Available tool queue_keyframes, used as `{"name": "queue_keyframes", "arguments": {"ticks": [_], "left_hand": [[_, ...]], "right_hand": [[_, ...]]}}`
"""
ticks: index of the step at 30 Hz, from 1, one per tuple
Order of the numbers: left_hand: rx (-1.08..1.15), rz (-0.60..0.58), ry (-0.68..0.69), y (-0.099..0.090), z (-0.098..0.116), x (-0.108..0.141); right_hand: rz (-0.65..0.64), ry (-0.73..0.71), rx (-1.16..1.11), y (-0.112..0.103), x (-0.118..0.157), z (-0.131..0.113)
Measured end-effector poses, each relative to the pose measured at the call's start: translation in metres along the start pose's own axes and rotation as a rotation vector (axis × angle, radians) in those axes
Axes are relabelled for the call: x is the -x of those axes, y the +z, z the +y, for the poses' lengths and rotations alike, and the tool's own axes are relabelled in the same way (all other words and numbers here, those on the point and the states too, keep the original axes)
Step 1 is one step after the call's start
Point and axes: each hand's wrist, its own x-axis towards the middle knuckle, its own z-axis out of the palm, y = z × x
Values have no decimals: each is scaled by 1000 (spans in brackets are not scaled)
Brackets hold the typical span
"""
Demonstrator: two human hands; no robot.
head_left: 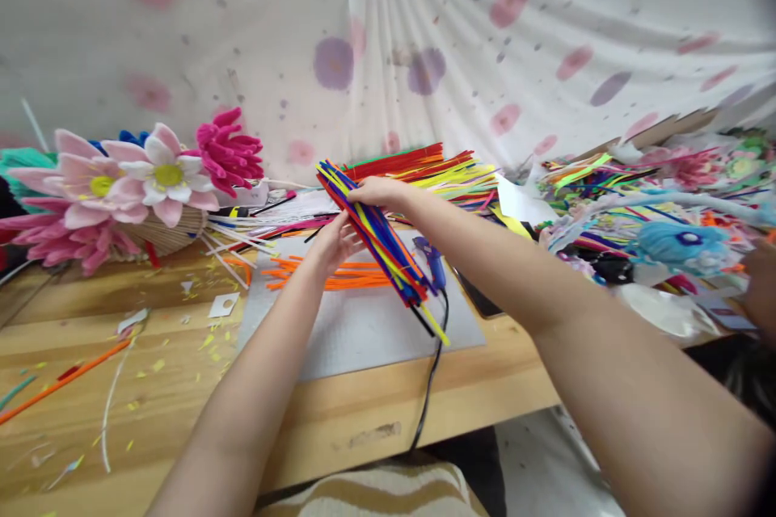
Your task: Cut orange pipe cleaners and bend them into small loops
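Note:
A thick bundle of pipe cleaners [388,246] in blue, red and yellow is held slanting above the grey mat [284,339]. My right hand [381,192] grips it from above near its upper end. Against its left side is my left hand [339,242], thumb on the bundle and fingers curled beneath, partly hidden. Under the hands, orange pipe cleaners [357,276] lie across the mat. Just right of the bundle sits a purple glue gun [432,258], its black cord running off the table's front edge.
Fuzzy flowers [166,176] stand at left. Behind my hands lie piled pipe cleaners [424,166]. Scraps and a loose orange stem [73,371] are on the wooden table [200,388]. At right are a blue fuzzy flower [682,246] and another person's hand [761,279]. A curtain [272,40] hangs behind.

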Motion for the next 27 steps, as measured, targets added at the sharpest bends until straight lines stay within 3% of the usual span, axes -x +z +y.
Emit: {"name": "queue_keyframes", "arguments": {"ticks": [6, 12, 17, 20, 24, 27], "left_hand": [[-281, -3, -72, -35, -14, 35], [-338, 161, -65, -45, -28, 50], [-143, 68, -43, -55, -31, 51], [-127, 144, -16, -60, -34, 47], [-180, 301, 80, -64, -38, 42], [-146, 321, 143, -64, -38, 42]], "right_hand": [[-1, 85, -364, 62, -2, 23], [-33, 3, -788, 91, 18, 32], [104, -79, -745, 102, 23, 44], [155, -134, -699, 111, 19, 48], [101, -234, -646, 122, 9, 49], [92, -236, -597, 128, 4, 47]]}}
